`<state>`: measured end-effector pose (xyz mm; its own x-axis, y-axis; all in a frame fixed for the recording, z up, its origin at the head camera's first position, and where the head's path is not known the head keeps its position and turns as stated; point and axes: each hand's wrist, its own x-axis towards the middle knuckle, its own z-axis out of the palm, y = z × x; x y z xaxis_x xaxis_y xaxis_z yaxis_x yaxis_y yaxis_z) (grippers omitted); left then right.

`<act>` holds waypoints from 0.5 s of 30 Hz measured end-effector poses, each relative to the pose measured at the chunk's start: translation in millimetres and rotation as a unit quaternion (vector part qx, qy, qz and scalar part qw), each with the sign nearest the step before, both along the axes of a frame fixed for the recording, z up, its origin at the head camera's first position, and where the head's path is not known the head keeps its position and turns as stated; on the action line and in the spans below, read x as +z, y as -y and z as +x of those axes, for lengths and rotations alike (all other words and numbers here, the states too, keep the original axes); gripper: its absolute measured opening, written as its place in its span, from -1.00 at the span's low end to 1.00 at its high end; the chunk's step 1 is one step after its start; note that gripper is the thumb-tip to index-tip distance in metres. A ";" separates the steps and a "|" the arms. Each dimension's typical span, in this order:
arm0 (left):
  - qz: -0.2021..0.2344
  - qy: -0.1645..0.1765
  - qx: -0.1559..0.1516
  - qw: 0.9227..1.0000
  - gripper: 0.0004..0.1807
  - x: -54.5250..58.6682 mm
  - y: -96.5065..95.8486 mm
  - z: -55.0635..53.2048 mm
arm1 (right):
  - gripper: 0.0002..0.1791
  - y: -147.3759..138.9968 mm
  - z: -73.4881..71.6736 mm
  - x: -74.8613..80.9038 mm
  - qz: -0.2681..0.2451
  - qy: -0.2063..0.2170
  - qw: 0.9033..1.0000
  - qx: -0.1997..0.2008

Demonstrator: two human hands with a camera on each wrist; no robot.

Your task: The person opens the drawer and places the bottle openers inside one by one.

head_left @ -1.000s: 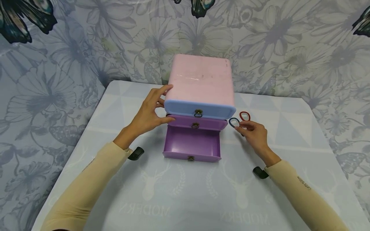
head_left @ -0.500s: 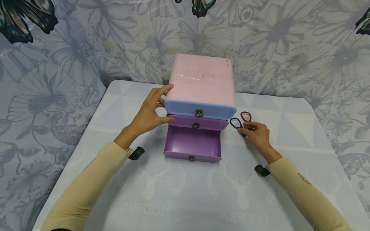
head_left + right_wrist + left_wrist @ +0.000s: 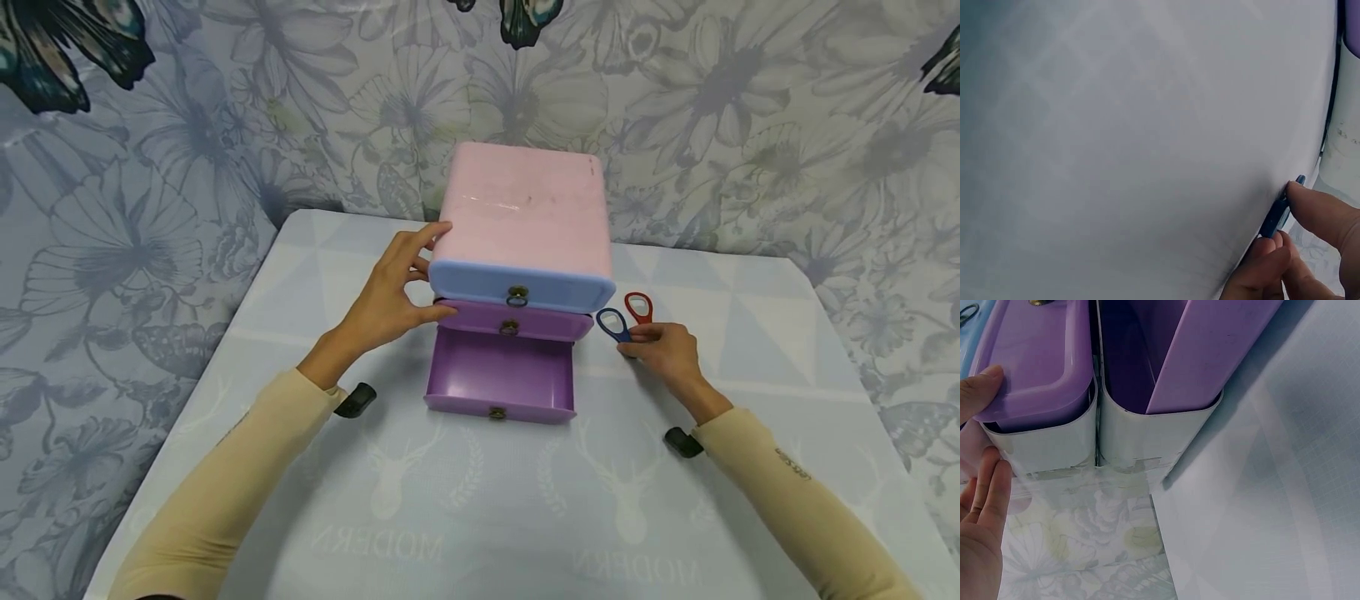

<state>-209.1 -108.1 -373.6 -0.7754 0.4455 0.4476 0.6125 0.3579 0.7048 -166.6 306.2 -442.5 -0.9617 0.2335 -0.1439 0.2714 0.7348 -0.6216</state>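
My left hand rests on the left side of a small drawer cabinet with a pink top, its thumb on the front of the middle purple drawer. In the left wrist view the fingers lie fairly straight along the cabinet's side. The bottom purple drawer is pulled out and bare inside. Right of the cabinet, my right hand pinches scissors by the blue handle, between thumb and fingertips. A red loop stands beside the blue one; the blades are hidden.
A blue top drawer with a ring pull is closed. The cabinet stands near the back edge of the pale patterned tabletop. Behind it hangs a flower-printed backdrop. A dark wrist camera sits under each sleeve.
The right hand has turned the scissors slightly, and the blue loop now shows more of its handle. The left hand and the cabinet keep their places.
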 end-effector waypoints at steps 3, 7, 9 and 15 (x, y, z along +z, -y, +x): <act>-0.004 0.003 0.001 1.000 0.19 -2.2 0.2 1.2 | -0.52 0.1 1.9 -0.9 -0.001 0.015 1.000 -0.005; -0.004 0.004 -0.002 1.000 0.19 -2.7 -0.7 1.9 | -0.53 -0.5 3.4 -2.3 0.003 0.022 1.000 -0.013; 0.000 0.002 -0.005 1.000 0.19 -2.1 -0.8 1.8 | -0.54 -0.5 3.2 -2.2 0.005 0.020 1.000 -0.014; 0.006 0.000 -0.006 1.000 0.18 0.5 1.2 -0.3 | -0.54 -0.1 0.0 1.0 -0.006 0.017 1.000 -0.014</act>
<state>-209.4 -109.3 -373.1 -0.7703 0.4495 0.4523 0.6163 0.3426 0.7091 -166.6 306.3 -441.5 -0.9494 0.2581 -0.1792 0.3126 0.7189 -0.6209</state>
